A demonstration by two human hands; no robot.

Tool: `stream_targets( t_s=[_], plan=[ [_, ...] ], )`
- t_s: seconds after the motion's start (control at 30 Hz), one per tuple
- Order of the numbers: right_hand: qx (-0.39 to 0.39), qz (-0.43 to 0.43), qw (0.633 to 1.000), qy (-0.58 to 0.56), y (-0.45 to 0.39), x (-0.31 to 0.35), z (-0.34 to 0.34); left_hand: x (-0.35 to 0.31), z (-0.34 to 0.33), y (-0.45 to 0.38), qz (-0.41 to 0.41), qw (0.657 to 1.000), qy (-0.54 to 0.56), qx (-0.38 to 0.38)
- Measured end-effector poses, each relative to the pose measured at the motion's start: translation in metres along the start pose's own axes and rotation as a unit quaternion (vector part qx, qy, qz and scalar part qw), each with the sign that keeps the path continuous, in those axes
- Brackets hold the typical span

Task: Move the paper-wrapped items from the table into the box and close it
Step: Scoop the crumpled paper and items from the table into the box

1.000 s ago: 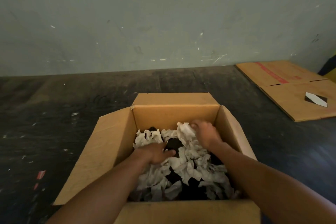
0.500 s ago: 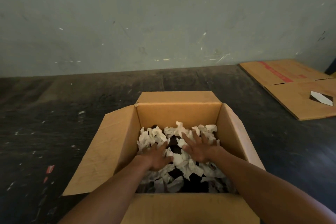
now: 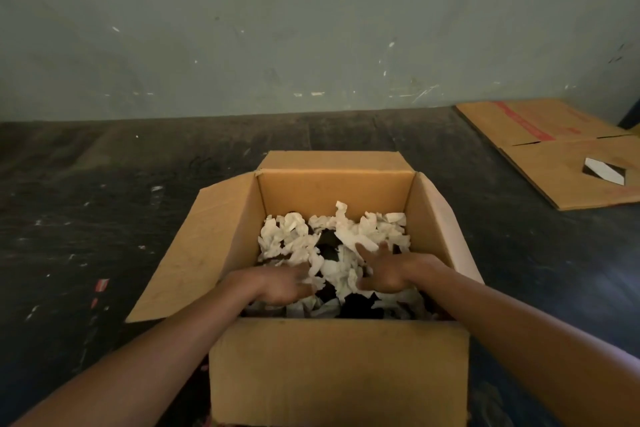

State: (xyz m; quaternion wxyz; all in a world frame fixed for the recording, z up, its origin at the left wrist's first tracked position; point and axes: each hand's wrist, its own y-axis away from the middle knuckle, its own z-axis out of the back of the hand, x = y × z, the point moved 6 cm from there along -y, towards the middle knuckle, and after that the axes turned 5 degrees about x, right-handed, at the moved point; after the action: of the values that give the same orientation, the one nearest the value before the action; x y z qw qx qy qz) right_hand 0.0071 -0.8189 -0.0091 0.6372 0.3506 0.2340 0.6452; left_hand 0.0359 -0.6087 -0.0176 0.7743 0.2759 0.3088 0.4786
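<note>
With your left hand (image 3: 282, 284) and right hand (image 3: 382, 272) resting flat and apart on the light, crushable paper-wrapped items (image 3: 332, 246), take the box (image 3: 339, 371) by its stiff flaps.

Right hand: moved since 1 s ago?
Yes. The right hand has drawn back from the box's far right corner toward the near wall, and now rests open on the paper-wrapped items mid-box.
</note>
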Motion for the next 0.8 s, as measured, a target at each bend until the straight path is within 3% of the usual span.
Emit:
stream_targets(
  t_s=[0.13,0.23,0.37,0.43,0.5,0.57,0.6,0.67,0.73,0.8],
  plan=[
    [0.014,0.032,0.999,0.005,0.009,0.011,-0.026,0.008,-0.025,-0.010,0.021,0.999,-0.020,0.023],
    [-0.011,0.071,0.997,-0.029,0.015,0.012,-0.014,0.002,-0.015,-0.001,0.007,0.999,0.033,-0.022],
    [-0.062,0.058,0.995,-0.059,0.035,0.001,0.016,0.003,0.007,0.032,0.019,0.990,0.075,-0.115],
    [-0.141,0.081,0.979,-0.123,0.058,-0.003,0.042,0.008,0.021,0.054,0.016,0.970,0.092,-0.223],
    [-0.284,0.099,0.923,-0.238,0.078,-0.018,0.064,0.008,0.030,0.077,0.006,0.931,0.104,-0.350],
    [-0.413,0.081,0.856,-0.300,0.102,-0.042,0.069,0.002,0.032,0.097,0.008,0.892,0.036,-0.451],
    [-0.442,0.052,0.839,-0.312,0.108,-0.056,0.062,0.000,0.031,0.103,0.025,0.877,-0.005,-0.480],
    [-0.433,-0.036,0.842,-0.320,0.114,-0.085,0.036,0.009,0.025,0.106,0.105,0.884,-0.012,-0.455],
    [-0.364,-0.124,0.847,-0.368,0.107,-0.117,-0.001,0.027,0.016,0.103,0.168,0.908,0.067,-0.379],
    [-0.291,-0.170,0.820,-0.462,0.098,-0.138,-0.040,0.041,0.009,0.099,0.179,0.908,0.159,-0.344]
  ],
)
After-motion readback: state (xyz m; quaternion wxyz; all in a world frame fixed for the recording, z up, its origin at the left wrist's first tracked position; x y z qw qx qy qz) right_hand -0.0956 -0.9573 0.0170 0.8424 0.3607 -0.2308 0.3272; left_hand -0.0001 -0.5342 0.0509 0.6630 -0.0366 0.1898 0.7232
